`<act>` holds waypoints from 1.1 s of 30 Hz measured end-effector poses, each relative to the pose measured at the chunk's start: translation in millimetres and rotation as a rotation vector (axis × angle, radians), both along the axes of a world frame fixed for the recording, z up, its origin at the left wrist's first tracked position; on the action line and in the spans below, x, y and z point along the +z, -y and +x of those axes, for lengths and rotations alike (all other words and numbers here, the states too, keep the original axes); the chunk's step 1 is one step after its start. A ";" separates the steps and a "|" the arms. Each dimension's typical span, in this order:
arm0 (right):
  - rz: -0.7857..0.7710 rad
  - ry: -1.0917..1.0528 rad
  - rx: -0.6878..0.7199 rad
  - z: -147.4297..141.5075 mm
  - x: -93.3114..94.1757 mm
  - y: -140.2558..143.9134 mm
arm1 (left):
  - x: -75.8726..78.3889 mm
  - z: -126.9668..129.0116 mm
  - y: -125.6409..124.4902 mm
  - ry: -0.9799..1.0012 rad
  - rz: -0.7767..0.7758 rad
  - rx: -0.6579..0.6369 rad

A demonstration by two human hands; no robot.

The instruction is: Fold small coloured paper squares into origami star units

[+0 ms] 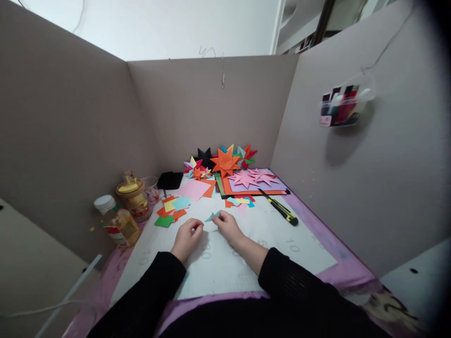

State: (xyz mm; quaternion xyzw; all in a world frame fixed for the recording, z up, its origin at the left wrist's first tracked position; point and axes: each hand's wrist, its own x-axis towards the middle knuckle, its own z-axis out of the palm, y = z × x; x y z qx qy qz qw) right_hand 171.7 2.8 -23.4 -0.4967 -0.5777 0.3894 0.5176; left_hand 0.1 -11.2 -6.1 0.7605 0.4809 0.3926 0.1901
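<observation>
A small piece of folded light-teal paper (212, 217) points leftward from the fingertips of my right hand (228, 227). That hand pinches it between thumb and fingers, just above the white sheet. To the left, my left hand (188, 237) is curled with thumb and fingertips together. Its fingertips are close to the paper's left end but apart from it, and nothing shows between them. Beyond my hands lie loose coloured paper squares (175, 206) on the left and smaller paper pieces (240, 201) on the right.
Folded paper stars (226, 162) stand at the back, with pink stars (244, 179) on coloured sheets. A yellow-black utility knife (282, 209) lies at right. On the left are a glue bottle (123, 225), a lidded jar (136, 199) and a black object (170, 180). Grey partitions (211, 103) enclose the table.
</observation>
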 end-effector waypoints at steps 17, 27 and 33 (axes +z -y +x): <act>0.275 0.287 0.116 -5.3 3.4 11.7 | 6.7 2.6 7.3 0.041 0.100 -0.104; 0.352 0.315 0.159 -2.4 4.8 13.4 | 5.6 3.2 7.5 0.068 0.097 -0.065; 0.412 0.385 0.157 -1.7 4.6 15.7 | 5.3 3.0 9.3 -0.027 0.093 -0.120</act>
